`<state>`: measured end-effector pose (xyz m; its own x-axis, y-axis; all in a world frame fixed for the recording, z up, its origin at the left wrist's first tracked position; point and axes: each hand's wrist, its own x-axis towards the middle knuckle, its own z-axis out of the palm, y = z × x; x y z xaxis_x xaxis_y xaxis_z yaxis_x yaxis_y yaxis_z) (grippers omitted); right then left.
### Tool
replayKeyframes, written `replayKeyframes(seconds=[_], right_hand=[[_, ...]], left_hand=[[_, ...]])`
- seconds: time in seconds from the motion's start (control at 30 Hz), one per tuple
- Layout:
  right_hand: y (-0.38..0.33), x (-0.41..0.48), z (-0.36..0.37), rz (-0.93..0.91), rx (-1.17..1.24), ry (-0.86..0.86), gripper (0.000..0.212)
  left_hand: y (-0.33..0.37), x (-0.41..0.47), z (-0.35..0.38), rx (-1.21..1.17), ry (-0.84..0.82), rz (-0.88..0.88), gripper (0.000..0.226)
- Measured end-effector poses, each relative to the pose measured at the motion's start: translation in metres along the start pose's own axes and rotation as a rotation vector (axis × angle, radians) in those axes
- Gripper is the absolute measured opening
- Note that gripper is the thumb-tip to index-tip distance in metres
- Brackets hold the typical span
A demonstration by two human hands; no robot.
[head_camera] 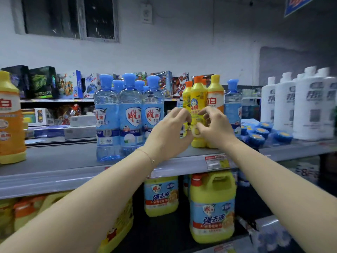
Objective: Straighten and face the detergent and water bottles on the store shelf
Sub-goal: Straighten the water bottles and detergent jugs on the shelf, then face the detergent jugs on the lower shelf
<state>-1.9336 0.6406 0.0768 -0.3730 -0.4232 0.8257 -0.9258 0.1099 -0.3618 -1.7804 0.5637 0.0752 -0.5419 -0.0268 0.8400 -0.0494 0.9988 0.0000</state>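
Observation:
A yellow detergent bottle with an orange cap stands on the grey shelf, among other yellow bottles. My left hand and my right hand both wrap around its lower body from either side. To the left stands a group of several clear blue bottles with blue caps and shield labels facing front. One more blue bottle stands to the right of the yellow ones.
A large orange-yellow bottle stands at the far left. White bottles and small blue round tubs fill the right end. Yellow jugs sit on the shelf below. Toy boxes line a shelf behind.

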Motion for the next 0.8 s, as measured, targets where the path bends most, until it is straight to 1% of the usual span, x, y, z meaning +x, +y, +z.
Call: replayKeyframes(seconds=[0.1, 0.2, 0.3, 0.37, 0.43, 0.5, 0.57, 0.67, 0.73, 0.8], right_hand=[[0.025, 0.001, -0.018, 0.050, -0.072, 0.091, 0.024], [0.053, 0.001, -0.032, 0.119, -0.118, 0.156, 0.030], [0.079, 0.006, -0.042, 0.230, -0.132, 0.223, 0.046], [0.091, 0.012, -0.045, 0.350, -0.076, 0.166, 0.065], [0.102, 0.018, -0.043, 0.451, 0.087, 0.062, 0.084], [0.111, 0.022, -0.039, 0.521, 0.250, -0.041, 0.095], [0.118, 0.024, -0.034, 0.564, 0.310, -0.100, 0.091], [0.122, 0.027, -0.031, 0.542, 0.274, -0.142, 0.066], [0.122, 0.027, -0.031, 0.514, 0.254, -0.155, 0.053], [0.123, 0.026, -0.030, 0.499, 0.269, -0.142, 0.048]], left_hand=[[0.005, 0.022, 0.034, -0.067, -0.098, -0.150, 0.029], [0.007, 0.046, 0.056, -0.120, -0.126, -0.302, 0.032], [0.007, 0.074, 0.072, -0.131, -0.095, -0.336, 0.033], [0.007, 0.096, 0.079, -0.059, 0.002, -0.281, 0.037], [0.006, 0.120, 0.082, 0.145, 0.110, -0.198, 0.047], [0.006, 0.142, 0.083, 0.316, 0.117, -0.167, 0.056], [0.007, 0.158, 0.089, 0.377, 0.047, -0.207, 0.061], [0.008, 0.171, 0.102, 0.341, -0.036, -0.327, 0.067], [0.012, 0.174, 0.106, 0.303, -0.022, -0.387, 0.071], [0.016, 0.172, 0.107, 0.305, 0.063, -0.375, 0.068]])
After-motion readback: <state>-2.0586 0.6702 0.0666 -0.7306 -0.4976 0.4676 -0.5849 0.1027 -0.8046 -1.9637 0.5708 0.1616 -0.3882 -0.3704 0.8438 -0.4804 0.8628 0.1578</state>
